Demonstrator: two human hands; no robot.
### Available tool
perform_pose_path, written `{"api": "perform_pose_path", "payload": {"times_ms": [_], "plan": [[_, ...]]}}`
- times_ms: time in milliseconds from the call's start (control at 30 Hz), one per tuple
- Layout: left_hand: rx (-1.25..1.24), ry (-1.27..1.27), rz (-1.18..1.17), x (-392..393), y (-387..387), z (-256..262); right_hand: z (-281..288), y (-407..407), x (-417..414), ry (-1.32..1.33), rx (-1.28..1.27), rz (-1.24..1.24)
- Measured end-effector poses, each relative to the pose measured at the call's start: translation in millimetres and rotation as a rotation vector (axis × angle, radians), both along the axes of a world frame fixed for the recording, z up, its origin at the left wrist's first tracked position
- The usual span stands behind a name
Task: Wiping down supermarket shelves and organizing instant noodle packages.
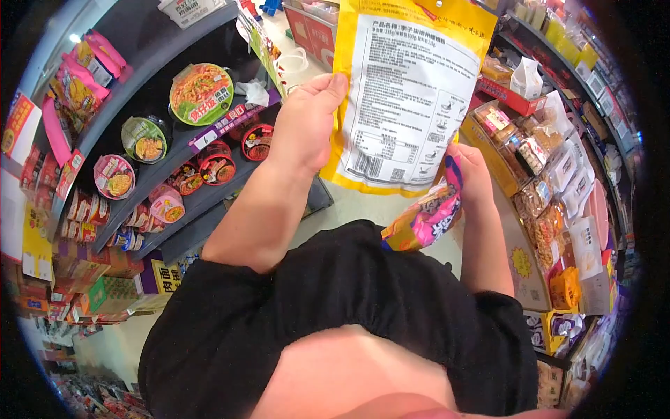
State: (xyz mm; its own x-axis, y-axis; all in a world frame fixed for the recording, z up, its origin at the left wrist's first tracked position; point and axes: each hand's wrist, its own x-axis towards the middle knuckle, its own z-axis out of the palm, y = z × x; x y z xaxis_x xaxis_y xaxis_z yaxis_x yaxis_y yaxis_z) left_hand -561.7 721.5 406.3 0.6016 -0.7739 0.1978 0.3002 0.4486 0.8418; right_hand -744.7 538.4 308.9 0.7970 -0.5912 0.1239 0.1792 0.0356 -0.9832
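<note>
A yellow food pouch (pixel 403 105) stands upright before me, its white printed back panel facing me. My left hand (pixel 311 123) grips its left edge, thumb on the front; a ring shows on one finger. By the pouch's lower right corner, my right hand (pixel 471 173) is closed on a brown, pink and purple snack packet (pixel 429 217), which hangs below the pouch. Whether the right fingers also pinch the pouch is hidden behind it.
At left, a dark shelf (pixel 149 194) carries instant-food bowls, among them a large green-rimmed bowl (pixel 201 94), and pink bags (pixel 84 78). At right, a display counter (pixel 515 235) holds packaged pastries (pixel 544 230). A shopping basket (pixel 314 31) stands beyond my left hand.
</note>
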Motion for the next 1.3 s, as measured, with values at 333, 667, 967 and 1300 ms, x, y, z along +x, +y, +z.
{"api": "perform_pose_path", "payload": {"times_ms": [333,667,967,1300], "plan": [[-0.013,-0.003,-0.029,-2,2,0,2,-2,-2,0.001,0.031,-0.003],[0.015,-0.07,0.016,2,1,-11,5,-3,-5,0.052,-0.021,-0.03],[0.018,0.024,0.023,11,0,-26,8,0,-5,0.122,-0.008,0.036],[-0.002,0.063,-0.001,4,1,-23,22,5,-12,0.067,0.036,0.034]]}}
